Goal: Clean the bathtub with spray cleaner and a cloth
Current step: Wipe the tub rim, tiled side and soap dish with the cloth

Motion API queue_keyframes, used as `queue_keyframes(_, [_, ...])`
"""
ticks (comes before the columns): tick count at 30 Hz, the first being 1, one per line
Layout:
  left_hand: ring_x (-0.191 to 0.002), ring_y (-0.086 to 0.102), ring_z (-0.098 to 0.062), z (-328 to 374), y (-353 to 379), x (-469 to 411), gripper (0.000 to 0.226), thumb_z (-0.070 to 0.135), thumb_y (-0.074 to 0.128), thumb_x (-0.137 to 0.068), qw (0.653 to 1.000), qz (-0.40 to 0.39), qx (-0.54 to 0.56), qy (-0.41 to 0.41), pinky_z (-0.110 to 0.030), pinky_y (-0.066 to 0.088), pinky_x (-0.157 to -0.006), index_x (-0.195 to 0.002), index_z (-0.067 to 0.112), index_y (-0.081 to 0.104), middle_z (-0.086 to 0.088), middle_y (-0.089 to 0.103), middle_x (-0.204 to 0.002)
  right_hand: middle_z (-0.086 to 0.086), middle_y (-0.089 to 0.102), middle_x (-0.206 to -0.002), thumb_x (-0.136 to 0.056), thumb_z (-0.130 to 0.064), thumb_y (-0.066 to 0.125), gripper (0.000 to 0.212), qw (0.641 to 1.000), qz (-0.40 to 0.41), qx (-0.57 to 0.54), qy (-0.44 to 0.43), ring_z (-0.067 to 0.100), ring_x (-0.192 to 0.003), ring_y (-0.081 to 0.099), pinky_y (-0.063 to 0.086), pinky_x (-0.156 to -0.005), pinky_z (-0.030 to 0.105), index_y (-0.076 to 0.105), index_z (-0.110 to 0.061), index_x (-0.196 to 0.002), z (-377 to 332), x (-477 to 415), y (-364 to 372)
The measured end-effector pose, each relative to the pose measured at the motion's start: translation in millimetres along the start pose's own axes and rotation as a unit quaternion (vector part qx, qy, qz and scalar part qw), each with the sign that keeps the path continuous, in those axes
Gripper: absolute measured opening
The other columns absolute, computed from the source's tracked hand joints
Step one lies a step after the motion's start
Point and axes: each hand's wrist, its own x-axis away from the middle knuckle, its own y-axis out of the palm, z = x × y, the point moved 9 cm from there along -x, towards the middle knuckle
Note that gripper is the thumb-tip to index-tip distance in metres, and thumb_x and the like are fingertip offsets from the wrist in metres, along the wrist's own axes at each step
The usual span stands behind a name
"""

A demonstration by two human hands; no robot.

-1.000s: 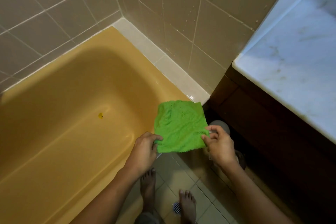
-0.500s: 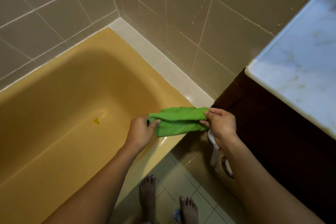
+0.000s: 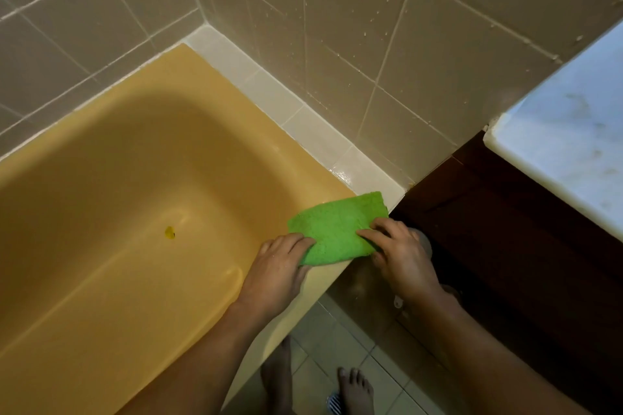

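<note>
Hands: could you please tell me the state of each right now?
Left hand: holding the green cloth by its left corner.
Right hand: holding the cloth's right edge.

L hand & R hand are gripping a folded cloth lying on the tub rim's corner.

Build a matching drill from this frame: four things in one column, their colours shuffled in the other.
Things:
1. cloth
2. bathtub
3. countertop
4. cabinet

Colours:
A. white marble
B. bright green
C. dark brown
D. mustard yellow

Pairs: 1-B, 2-D, 3-A, 4-C
</note>
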Motion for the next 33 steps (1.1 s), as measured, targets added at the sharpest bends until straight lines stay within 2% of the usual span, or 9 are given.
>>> queue_keyframes(3, [-0.102,0.066,-0.024,-0.5,-14.5,-5.2,0.03,0.014,0.072,-0.091,0.998,0.03,0.047,0.001,-0.026,0.042,-0.092,-0.121,0.014,0.067,-0.003,0.069,-0.112,-0.001,0.071,-0.106,-0.08,-0.004,0.081,0.035,0.999,0.046,-0.022,-0.01,0.027,-0.099,0.065,0.037,-0.084,0.035,0.076,-0.021,-0.11,-4.8,-8.3,-24.8])
queue_keyframes(6, [-0.087,0.062,0.002,-10.4,-46.4,-15.1,0.022,0.015,0.067,-0.097,0.976,0.034,0.191,-0.094,-0.008,0.042,-0.085,-0.119,0.018,0.071,0.003,0.072,-0.107,-0.005,0.072,-0.105,-0.093,-0.012,0.069,0.024,0.999,0.035,-0.035,-0.01,0.02,-0.1,0.062,0.043,-0.089,0.04,0.074,-0.022,-0.114,-13.6,-16.2,-59.3])
queue_keyframes(9, [-0.074,0.066,-0.012,-25.9,-64.2,-26.7,0.018,0.02,0.071,-0.096,0.921,0.033,0.337,-0.191,-0.03,0.057,-0.074,-0.11,0.033,0.073,0.003,0.075,-0.089,-0.005,0.072,-0.104,-0.098,-0.016,0.061,0.02,0.999,-0.003,-0.041,-0.006,0.017,-0.099,0.06,0.048,-0.089,0.039,0.073,-0.023,-0.112,-23.8,-28.9,-94.9])
queue_keyframes(12, [-0.057,0.05,-0.008,-33.6,-62.3,-44.5,0.017,0.018,0.072,-0.095,0.918,0.042,0.323,-0.225,-0.029,0.046,-0.058,-0.104,0.033,0.073,0.005,0.062,-0.065,0.001,0.073,-0.108,-0.096,-0.015,0.063,0.022,1.0,-0.015,-0.007,0.008,0.025,-0.103,0.065,0.052,-0.09,0.041,0.073,-0.023,-0.113,-29.0,-53.7,-99.3])
queue_keyframes(16, [-0.089,0.067,-0.022,-51.5,-27.8,-48.3,0.027,0.016,0.076,-0.092,0.875,0.044,0.354,-0.327,-0.037,0.057,-0.085,-0.118,0.018,0.071,-0.001,0.067,-0.105,0.008,0.067,-0.121,-0.091,-0.003,0.061,0.038,0.997,-0.002,0.039,0.06,0.033,-0.113,0.061,0.052,-0.095,0.044,0.068,-0.017,-0.126,-24.1,-75.5,-73.8])
queue_keyframes(20, [-0.088,0.069,-0.03,-57.1,-8.5,-46.1,0.031,0.013,0.077,-0.091,0.845,0.06,0.392,-0.359,-0.041,0.059,-0.086,-0.122,0.014,0.07,0.0,0.065,-0.099,0.015,0.067,-0.123,-0.09,-0.008,0.063,0.038,0.993,0.068,0.06,0.075,0.036,-0.115,0.061,0.046,-0.103,0.046,0.068,-0.011,-0.127,-43.3,-60.4,-40.9])
queue_keyframes(27, [-0.056,0.064,-0.01,-68.0,8.6,-48.8,0.021,0.0,0.069,-0.095,0.779,0.011,0.514,-0.358,-0.026,0.058,-0.057,-0.115,0.006,0.071,-0.012,0.067,-0.101,0.017,-0.013,-0.169,-0.104,-0.055,0.029,0.079,0.969,0.011,0.0,0.247,0.03,-0.155,-0.018,-0.009,-0.126,0.047,0.004,-0.008,-0.163,-51.9,-59.3,38.6])
queue_keyframes(29, [-0.065,0.067,-0.009,-75.8,8.6,-54.8,0.022,0.0,0.071,-0.094,0.793,-0.012,0.509,-0.335,-0.025,0.059,-0.061,-0.114,0.009,0.072,-0.016,0.068,-0.106,0.014,-0.017,-0.168,-0.104,-0.054,0.027,0.077,0.965,0.036,0.008,0.258,0.026,-0.155,-0.021,-0.007,-0.127,0.047,0.001,-0.011,-0.163,-42.1,-53.6,39.1])
queue_keyframes(33, [-0.126,0.053,-0.009,-94.0,-21.5,-82.8,0.046,0.033,0.08,-0.088,0.956,0.019,0.222,-0.191,-0.031,0.044,-0.105,-0.131,0.029,0.066,-0.002,0.055,-0.143,0.009,-0.016,-0.169,-0.098,-0.047,0.031,0.074,0.965,0.023,0.034,0.257,0.027,-0.155,-0.022,-0.008,-0.125,0.052,0.005,-0.022,-0.163,-30.9,-49.0,35.0])
